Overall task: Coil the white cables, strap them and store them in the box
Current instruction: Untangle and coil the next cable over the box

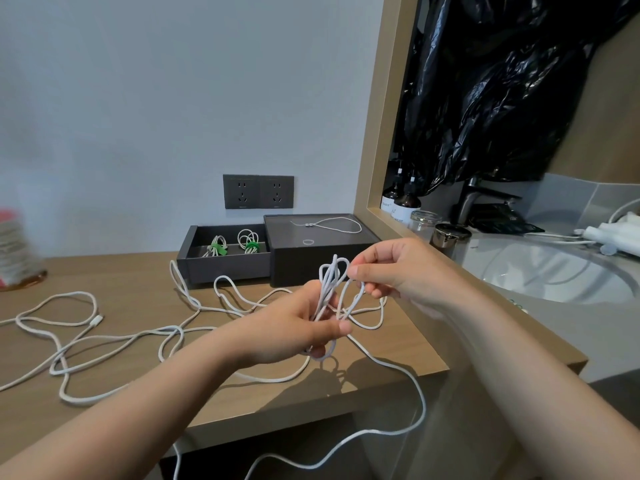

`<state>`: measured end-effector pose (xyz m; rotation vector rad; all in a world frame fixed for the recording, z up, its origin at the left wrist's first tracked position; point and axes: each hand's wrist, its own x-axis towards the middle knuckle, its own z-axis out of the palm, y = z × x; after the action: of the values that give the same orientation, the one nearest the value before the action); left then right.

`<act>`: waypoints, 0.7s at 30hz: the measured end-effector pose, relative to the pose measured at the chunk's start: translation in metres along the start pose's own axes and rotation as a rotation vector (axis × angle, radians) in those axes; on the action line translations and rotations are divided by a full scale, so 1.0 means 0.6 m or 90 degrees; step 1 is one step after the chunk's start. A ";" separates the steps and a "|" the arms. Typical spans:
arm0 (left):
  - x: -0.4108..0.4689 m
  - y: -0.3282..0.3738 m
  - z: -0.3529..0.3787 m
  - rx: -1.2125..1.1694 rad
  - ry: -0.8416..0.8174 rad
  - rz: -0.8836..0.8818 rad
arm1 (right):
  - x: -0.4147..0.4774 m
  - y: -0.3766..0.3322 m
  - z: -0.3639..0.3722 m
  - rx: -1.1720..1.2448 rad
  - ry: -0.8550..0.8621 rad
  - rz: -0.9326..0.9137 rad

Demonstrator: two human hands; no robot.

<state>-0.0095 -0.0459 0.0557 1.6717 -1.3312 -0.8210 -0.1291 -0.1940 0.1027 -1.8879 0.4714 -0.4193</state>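
Note:
My left hand [298,329] grips a small bundle of white cable loops [330,282] above the wooden desk [145,403]. My right hand [391,268] pinches the cable at the top of those loops. The cable's free length trails off the desk's front edge and hangs down [415,403]. More loose white cable [72,341] lies tangled across the desk to the left. At the back stands the dark box [311,265] with its drawer [194,268] pulled open. Two coiled cables with green straps [249,243] lie in the drawer.
A thin white cord [332,225] lies on the box's lid. Two wall sockets [258,191] sit behind the box. A wooden frame [377,150] divides the desk from a sink [561,271] with bottles, jars and a tap. A blurred red and white object [17,251] stands far left.

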 end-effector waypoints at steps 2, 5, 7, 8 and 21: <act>0.000 0.003 0.006 0.068 0.016 0.011 | 0.001 0.002 -0.002 -0.013 -0.008 0.007; 0.004 0.004 0.009 0.165 0.072 0.034 | 0.003 0.001 -0.005 -0.021 -0.039 0.016; 0.006 0.002 0.006 0.158 0.098 0.040 | 0.005 0.000 -0.006 0.000 -0.051 0.019; 0.007 0.000 0.003 0.132 0.102 0.037 | 0.005 0.000 -0.007 0.018 -0.053 0.021; 0.009 -0.014 0.002 -0.018 0.044 -0.007 | 0.007 0.003 -0.008 -0.059 -0.082 -0.013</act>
<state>-0.0059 -0.0506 0.0476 1.6719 -1.2592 -0.7775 -0.1281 -0.2007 0.1030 -1.9978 0.3915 -0.2918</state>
